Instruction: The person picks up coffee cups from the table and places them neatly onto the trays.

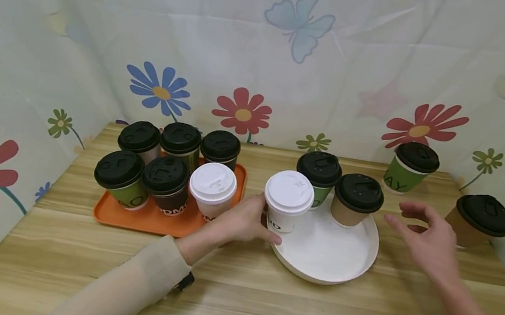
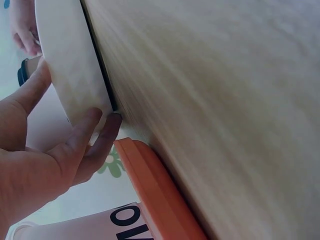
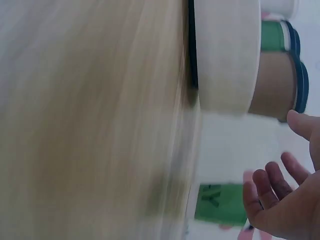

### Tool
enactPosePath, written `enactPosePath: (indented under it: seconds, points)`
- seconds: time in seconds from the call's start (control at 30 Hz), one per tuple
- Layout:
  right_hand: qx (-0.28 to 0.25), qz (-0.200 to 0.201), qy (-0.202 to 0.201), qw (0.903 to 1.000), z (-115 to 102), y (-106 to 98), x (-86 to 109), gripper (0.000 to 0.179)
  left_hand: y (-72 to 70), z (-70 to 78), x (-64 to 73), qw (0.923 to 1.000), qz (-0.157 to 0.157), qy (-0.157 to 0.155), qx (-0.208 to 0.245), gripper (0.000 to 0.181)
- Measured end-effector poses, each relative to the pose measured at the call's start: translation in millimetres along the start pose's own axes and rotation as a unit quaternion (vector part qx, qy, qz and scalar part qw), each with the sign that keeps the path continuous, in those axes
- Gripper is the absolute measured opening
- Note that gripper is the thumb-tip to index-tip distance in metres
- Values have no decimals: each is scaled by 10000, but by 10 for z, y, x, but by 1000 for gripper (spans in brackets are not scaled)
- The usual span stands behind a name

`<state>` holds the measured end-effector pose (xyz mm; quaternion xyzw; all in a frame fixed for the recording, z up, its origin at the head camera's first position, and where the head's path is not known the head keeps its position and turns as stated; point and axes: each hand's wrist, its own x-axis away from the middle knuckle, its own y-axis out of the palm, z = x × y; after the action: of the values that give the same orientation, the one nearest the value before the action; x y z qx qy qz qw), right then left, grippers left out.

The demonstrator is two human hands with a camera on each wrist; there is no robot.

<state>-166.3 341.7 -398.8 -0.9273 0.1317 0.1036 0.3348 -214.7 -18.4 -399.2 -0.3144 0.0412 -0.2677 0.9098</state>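
Two hands at work: the left hand (image 1: 243, 221) wraps the white-lidded paper cup (image 1: 286, 205) at frame centre, on the round white plate (image 1: 331, 254); the right hand (image 1: 429, 241) hovers spread, holding nothing. A level, steady grip seems wise.

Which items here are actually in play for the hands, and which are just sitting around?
In play:
left hand, gripping the white-lidded cup
white tray, where that cup stands
right hand, open, holding nothing
green cup and brown cup, near the right hand

Sitting around:
orange tray with six cups
two black-lidded cups on the white tray
wooden table
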Motion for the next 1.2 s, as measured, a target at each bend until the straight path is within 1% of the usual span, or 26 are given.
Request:
enactPosePath:
  seconds: [0.1, 0.2, 0.27, 0.33, 0.43, 0.57, 0.63, 0.7, 0.77, 0.83, 0.87, 0.93, 1.0, 1.03, 1.1, 1.2]
  points:
    - [-29, 118, 409, 9991, 114, -140, 46, 45, 3, 0, 2, 10000, -16, 0, 14, 90]
    - [-191, 230, 700, 9971, 233, -270, 84, 35, 6, 4, 2, 10000, -27, -3, -5, 90]
    - [-258, 413, 832, 9953, 300, -347, 106, 29, 10, 6, 1, 10000, -39, -10, -17, 90]
    - [-231, 700, 1007, 9922, 347, -417, 124, 28, 10, 9, -2, 10000, -47, -1, -12, 90]
    - [-198, 1300, 1317, 9825, 392, -504, 131, 34, 7, 9, -6, 10000, -58, 14, 1, 90]
    - [-382, 2152, 1525, 9638, 439, -555, 104, 43, -5, 1, -10, 10000, -39, 21, -25, 91]
    - [-329, 2474, 1584, 9553, 465, -568, 95, 46, -9, -5, -13, 10000, -33, 24, -43, 91]
    - [-108, 2608, 1807, 9483, 466, -579, 100, 47, -11, 0, -13, 10000, -31, 19, -50, 90]
    - [94, 2566, 2095, 9435, 509, -605, 90, 49, -10, -3, -13, 10000, -32, 11, -61, 89]
    - [161, 2456, 2337, 9406, 642, -635, 48, 53, -7, -6, -13, 10000, -32, 5, -82, 88]
    - [186, 2367, 2492, 9389, 735, -650, 14, 60, -6, -7, -12, 10000, -31, -3, -93, 88]
    - [149, 2170, 2679, 9386, 976, -697, -67, 82, -5, -13, -12, 9999, -30, 5, -102, 87]
    - [143, 1869, 2765, 9426, 1184, -748, -132, 106, -6, -9, -12, 9999, -24, 27, -106, 87]
    - [138, 1667, 2808, 9451, 1241, -771, -152, 113, -6, -8, -13, 9999, -23, 36, -103, 87]
    - [108, 1262, 2709, 9542, 1259, -819, -170, 117, -5, -8, -13, 9999, -11, 51, -92, 87]
    - [-37, 751, 2501, 9653, 1123, -862, -163, 113, -6, -2, -4, 10000, -6, 42, -46, 87]
